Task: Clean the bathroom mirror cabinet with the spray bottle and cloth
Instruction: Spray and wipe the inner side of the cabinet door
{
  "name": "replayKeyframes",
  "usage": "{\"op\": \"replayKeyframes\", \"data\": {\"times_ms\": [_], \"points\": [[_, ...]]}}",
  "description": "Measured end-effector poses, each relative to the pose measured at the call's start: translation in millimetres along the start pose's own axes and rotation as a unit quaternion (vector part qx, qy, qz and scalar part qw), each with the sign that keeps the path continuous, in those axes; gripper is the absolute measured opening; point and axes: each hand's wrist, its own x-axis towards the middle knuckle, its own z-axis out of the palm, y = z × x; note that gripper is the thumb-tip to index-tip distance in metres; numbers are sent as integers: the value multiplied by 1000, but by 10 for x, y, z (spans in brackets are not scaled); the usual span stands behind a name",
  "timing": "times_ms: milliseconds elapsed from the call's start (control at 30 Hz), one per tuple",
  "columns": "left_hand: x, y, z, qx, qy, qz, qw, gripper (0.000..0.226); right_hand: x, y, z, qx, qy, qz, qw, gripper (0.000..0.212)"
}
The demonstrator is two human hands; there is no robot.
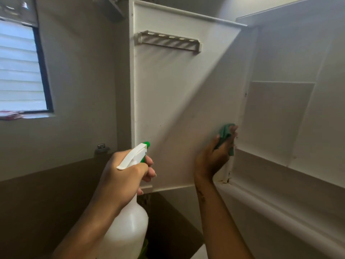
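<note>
The white cabinet door [177, 94] stands swung open, its inner face towards me, with a slotted rack [169, 41] near its top. My left hand [123, 176] grips a white spray bottle [128, 221], whose green nozzle [146, 144] points at the door's lower left part. My right hand [214, 156] holds a green cloth [225, 134] against the door's lower right edge, beside the hinge side. The open cabinet interior [280, 118] with white shelves lies to the right.
A window with blinds [18, 66] is at the left, with a pink item on its sill [11, 115]. Grey wall above and brown wall below fill the left side. A small metal clip [101, 146] sits on the wall ledge.
</note>
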Motion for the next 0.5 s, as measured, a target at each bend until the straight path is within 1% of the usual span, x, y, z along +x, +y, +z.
{"op": "replayKeyframes", "data": {"times_ms": [100,167,200,300,367,400,467,500], "points": [[3,-17,-154,10,19,6,1000,23,-83,-104,122,45,19,19,999,55],[29,-26,-228,10,29,8,1000,23,-195,-215,177,65,15,26,997,54],[35,-18,-255,9,34,10,999,24,-276,-279,206,68,9,13,998,53],[18,-18,-307,11,42,20,999,24,-576,-444,335,88,-30,-37,995,51],[43,-14,-320,4,47,24,999,25,-742,-561,401,102,-59,-56,991,56],[49,-23,-322,5,43,15,999,26,-808,-628,417,113,-76,-61,989,60],[182,-108,-313,25,32,-31,999,26,-906,-705,445,132,-113,-84,981,62],[274,-178,-310,38,30,-58,997,22,-936,-687,479,138,-136,-117,974,62]]}}
